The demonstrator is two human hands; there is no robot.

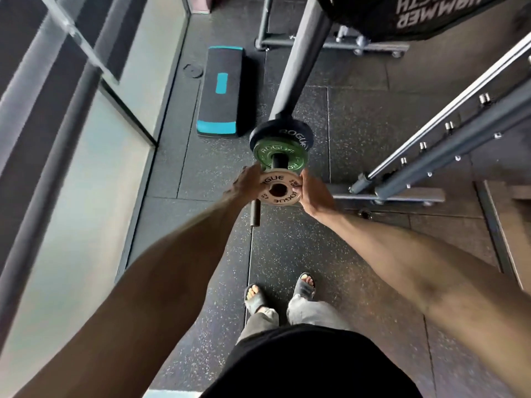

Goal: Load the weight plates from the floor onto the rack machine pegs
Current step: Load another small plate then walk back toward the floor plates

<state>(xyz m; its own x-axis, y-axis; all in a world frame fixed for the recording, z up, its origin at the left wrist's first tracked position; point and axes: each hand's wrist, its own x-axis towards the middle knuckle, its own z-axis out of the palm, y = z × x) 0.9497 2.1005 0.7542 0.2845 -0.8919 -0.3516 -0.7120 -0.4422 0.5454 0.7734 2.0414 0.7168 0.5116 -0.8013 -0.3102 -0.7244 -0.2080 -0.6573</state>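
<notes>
A small white ROGUE weight plate is held face-up between both hands at the tip of a dark peg. My left hand grips its left rim and my right hand grips its right rim. Further along the peg sit a green ROGUE plate and, behind it, a larger black ROGUE plate. The peg juts from a grey upright post of the rack machine. Another short dark peg shows below my left hand.
A black and teal step platform lies on the rubber floor at the left of the post. Angled steel rails with several pins stand at the right. A wall and window frame run along the left. My feet stand below.
</notes>
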